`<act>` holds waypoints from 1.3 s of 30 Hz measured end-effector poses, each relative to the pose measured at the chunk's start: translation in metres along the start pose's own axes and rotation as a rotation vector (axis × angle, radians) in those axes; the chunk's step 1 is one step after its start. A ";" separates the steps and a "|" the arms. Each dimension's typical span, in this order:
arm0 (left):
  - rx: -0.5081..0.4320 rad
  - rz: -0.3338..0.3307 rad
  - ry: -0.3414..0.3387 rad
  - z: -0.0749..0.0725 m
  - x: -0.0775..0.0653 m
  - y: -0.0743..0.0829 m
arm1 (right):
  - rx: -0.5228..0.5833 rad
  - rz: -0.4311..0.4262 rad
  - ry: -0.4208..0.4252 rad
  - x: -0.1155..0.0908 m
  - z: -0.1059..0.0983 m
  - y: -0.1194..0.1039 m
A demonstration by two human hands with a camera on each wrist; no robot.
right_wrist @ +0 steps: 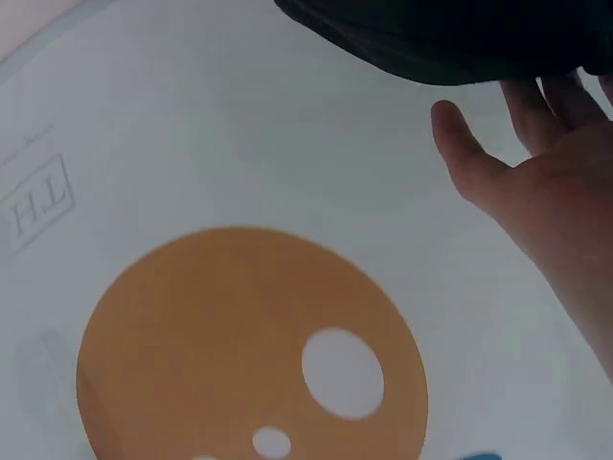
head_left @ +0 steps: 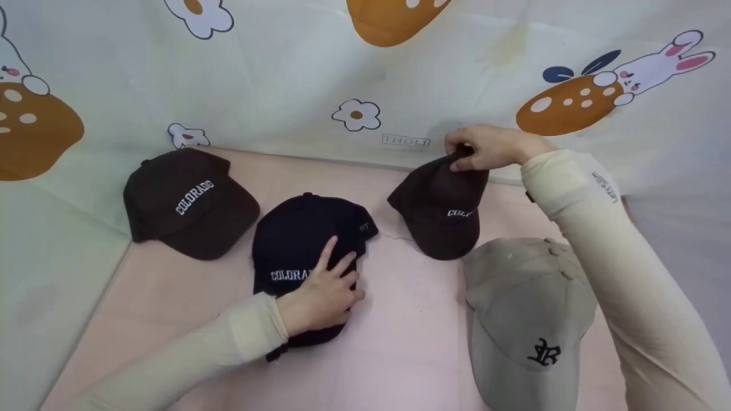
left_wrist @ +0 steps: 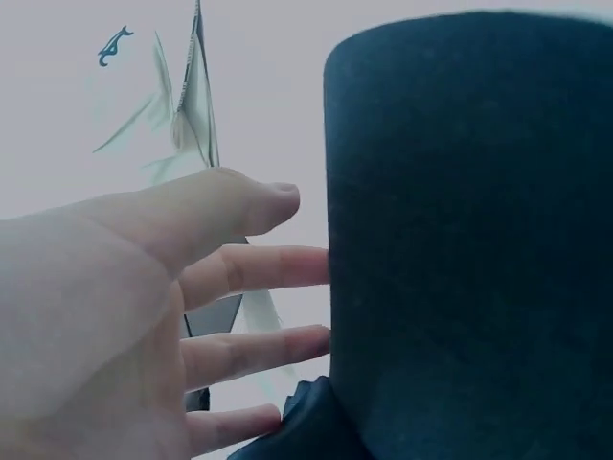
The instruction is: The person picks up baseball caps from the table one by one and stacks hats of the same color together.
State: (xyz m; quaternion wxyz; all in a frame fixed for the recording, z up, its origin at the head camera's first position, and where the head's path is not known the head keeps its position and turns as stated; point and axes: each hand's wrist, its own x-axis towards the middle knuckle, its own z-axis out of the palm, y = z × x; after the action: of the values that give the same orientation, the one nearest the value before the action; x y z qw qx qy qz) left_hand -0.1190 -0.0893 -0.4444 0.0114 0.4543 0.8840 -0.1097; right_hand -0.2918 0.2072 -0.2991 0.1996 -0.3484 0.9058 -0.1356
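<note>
A navy baseball cap (head_left: 285, 234) with white COLORADO lettering is at the middle of the pink surface. My left hand (head_left: 325, 297) lies over its right side, fingers spread and fairly straight. In the left wrist view the fingertips of the left hand (left_wrist: 124, 278) meet the dark cap (left_wrist: 469, 240), with the thumb raised off it. Farther back on the right, my right hand (head_left: 485, 148) pinches the top of a dark brown cap (head_left: 437, 200), which hangs tilted with its brim down. The right wrist view shows the right hand (right_wrist: 536, 182) below the dark cap (right_wrist: 412, 38), some fingers hidden behind it.
Another dark brown COLORADO cap (head_left: 183, 205) sits at the back left. A beige cap (head_left: 525, 302) with a black letter emblem lies at the front right, beside the right sleeve (head_left: 622, 257). A patterned white cloth (head_left: 285, 85) rises behind the pink surface (head_left: 411, 331).
</note>
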 end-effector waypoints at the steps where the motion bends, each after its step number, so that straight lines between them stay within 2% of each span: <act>1: -0.005 -0.001 0.019 -0.001 0.000 -0.001 | 0.006 -0.007 0.003 -0.003 -0.002 -0.002; 8: -0.032 -0.017 0.239 -0.015 -0.003 -0.013 | 0.019 -0.078 0.085 -0.018 -0.017 -0.014; 12: -0.046 -0.048 0.295 -0.025 -0.007 -0.024 | -0.001 -0.107 0.147 -0.022 -0.017 -0.020; 17: -0.085 -0.124 0.346 -0.035 -0.018 -0.042 | 0.005 -0.128 0.168 -0.026 -0.009 -0.030; 24: -0.138 -0.279 0.394 -0.045 -0.038 -0.070 | 0.091 -0.186 0.079 -0.026 0.013 -0.043; 31: -0.227 -0.426 0.356 -0.047 -0.059 -0.101 | 0.150 -0.305 -0.065 -0.026 0.034 -0.065; 35: -0.287 -0.509 0.332 -0.044 -0.070 -0.118 | 0.192 -0.301 -0.155 -0.026 0.044 -0.071; 39: -0.330 -0.568 0.308 -0.040 -0.078 -0.133 | 0.283 -0.250 -0.249 -0.025 0.052 -0.067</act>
State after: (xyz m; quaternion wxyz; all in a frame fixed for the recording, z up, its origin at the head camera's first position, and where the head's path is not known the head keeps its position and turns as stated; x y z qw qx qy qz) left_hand -0.1768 -0.2188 -0.3717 -0.0796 0.1938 0.9721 0.1053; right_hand -0.2125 0.1702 -0.3122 0.3382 -0.4407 0.7958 -0.2412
